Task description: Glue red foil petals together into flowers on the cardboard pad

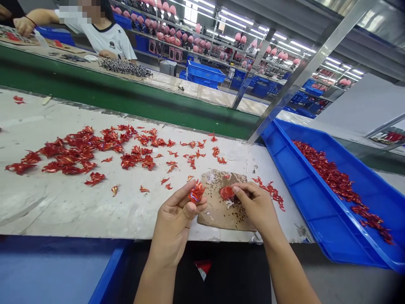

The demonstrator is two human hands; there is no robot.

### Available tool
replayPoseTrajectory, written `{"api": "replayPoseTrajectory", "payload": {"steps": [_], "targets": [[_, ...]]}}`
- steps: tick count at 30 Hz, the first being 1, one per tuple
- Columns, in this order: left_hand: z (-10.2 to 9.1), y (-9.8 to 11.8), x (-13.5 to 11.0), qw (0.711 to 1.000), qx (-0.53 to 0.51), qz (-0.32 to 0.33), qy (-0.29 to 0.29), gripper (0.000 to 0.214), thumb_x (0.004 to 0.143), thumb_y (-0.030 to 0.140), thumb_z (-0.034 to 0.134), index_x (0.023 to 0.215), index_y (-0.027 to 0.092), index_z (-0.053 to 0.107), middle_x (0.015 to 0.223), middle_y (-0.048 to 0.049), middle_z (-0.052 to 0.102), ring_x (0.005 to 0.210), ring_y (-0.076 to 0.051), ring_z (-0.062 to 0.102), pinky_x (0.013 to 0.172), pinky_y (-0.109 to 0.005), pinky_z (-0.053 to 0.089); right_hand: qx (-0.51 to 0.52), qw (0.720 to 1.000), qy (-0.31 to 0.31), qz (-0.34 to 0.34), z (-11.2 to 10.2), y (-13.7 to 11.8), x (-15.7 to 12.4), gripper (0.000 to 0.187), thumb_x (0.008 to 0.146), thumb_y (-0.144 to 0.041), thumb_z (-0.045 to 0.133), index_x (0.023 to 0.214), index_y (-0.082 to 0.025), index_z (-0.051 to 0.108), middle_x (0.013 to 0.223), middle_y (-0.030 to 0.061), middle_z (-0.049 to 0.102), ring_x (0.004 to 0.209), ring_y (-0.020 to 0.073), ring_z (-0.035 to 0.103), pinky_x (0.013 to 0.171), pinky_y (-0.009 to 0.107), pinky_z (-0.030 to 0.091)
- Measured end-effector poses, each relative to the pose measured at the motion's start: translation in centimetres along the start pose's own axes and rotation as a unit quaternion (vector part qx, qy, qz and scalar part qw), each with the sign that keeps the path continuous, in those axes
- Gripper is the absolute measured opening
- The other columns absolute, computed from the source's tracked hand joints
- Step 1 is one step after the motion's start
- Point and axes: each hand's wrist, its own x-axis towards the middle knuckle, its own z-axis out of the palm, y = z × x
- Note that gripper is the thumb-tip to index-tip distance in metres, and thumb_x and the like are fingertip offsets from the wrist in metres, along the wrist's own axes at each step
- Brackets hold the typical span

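The left hand [177, 223] rises from the lower edge of the view, its thumb and fingers closed in a narrow pinch on a crumpled red foil piece [196, 192], which sits just above the knuckles and shows a glint of blue and white. Just to its right, the right hand [256, 207] reaches in from the lower right, fingers curled down in a narrow pinch on a smoother red piece [226, 193], with white shreds [229, 204] just below the fingertips. Under and between the two hands lies a worn brown cardboard sheet [221, 219], speckled with dark spots, on the pale, scuffed surface [63, 211]. Left of the left hand, loose red foil scraps [79, 152] spread in a ragged, glossy drift that thins toward the cardboard, and a few more scraps [270, 192] lie just right of the right hand. Further right of that hand, a long blue plastic tray [316, 202] holds a heaped band of red pieces [335, 177]. Beyond both hands a green band [95, 80] crosses the view; past it, up and to the left, a co-worker's hand [23, 26] rests at a far bench [177, 86] near a heap of dark pieces [125, 67], with pink items [202, 46] on shelves behind.
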Motion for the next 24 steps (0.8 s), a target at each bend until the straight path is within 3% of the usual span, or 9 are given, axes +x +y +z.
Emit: {"api": "replayPoseTrajectory", "payload": {"steps": [4, 11, 15, 19, 24], "targets": [[0.3, 0.2, -0.1, 0.999, -0.003, -0.029, -0.028, 0.029, 0.082, 0.027, 0.083, 0.111, 0.026, 0.08, 0.101, -0.0052, 0.081, 0.088, -0.016, 0.077, 0.084, -0.02, 0.062, 0.005, 1.0, 0.0, -0.004, -0.1, 0.0, -0.1, 0.025, 0.089, -0.046, 0.069, 0.095, -0.024, 0.079, 0.088, 0.0032, 0.069, 0.069, 0.0168, 0.053, 0.066, 0.03, 0.043], [0.8, 0.1, 0.0, 0.998, 0.017, -0.053, -0.003, 0.035, 0.081, 0.023, 0.084, 0.115, 0.023, 0.078, 0.091, -0.0079, 0.081, 0.084, -0.016, 0.078, 0.081, -0.022, 0.063, 0.029, 1.0, -0.002, 0.005, -0.4, -0.5, -0.2, 0.024, 0.089, -0.045, 0.07, 0.095, -0.024, 0.08, 0.09, 0.0035, 0.071, 0.071, 0.0168, 0.055, 0.067, 0.031, 0.044], [1.0, -0.3, 0.2, 0.997, 0.016, -0.067, 0.025, 0.032, 0.077, 0.022, 0.087, 0.108, 0.021, 0.079, 0.091, -0.006, 0.081, 0.085, -0.017, 0.078, 0.081, -0.022, 0.063, 0.141, 0.99, -0.007, 0.021, -0.6, -0.7, -0.5, 0.021, 0.088, -0.044, 0.073, 0.095, -0.025, 0.079, 0.095, 0.003, 0.072, 0.089, 0.0197, 0.062, 0.08, 0.031, 0.047], [1.4, -0.8, 0.2, 0.995, 0.024, -0.096, 0.035, 0.034, 0.077, 0.022, 0.087, 0.109, 0.019, 0.078, 0.091, -0.0058, 0.081, 0.087, -0.019, 0.078, 0.079, -0.021, 0.064, 0.262, 0.965, -0.03, 0.009, -0.7, -1.0, -1.0, 0.015, 0.089, -0.041, 0.075, 0.097, -0.029, 0.077, 0.096, -0.0004, 0.071, 0.089, 0.0162, 0.06, 0.081, 0.028, 0.046], [1.9, -1.3, -0.1, 0.993, 0.039, -0.111, 0.02, 0.037, 0.078, 0.024, 0.086, 0.113, 0.016, 0.076, 0.09, -0.0095, 0.081, 0.086, -0.019, 0.078, 0.08, -0.022, 0.064, 0.253, 0.967, -0.021, -0.019, -1.0, -1.2, -1.4, 0.01, 0.091, -0.036, 0.075, 0.096, -0.029, 0.078, 0.099, -0.0001, 0.069, 0.096, 0.0159, 0.059, 0.085, 0.027, 0.046]]}}
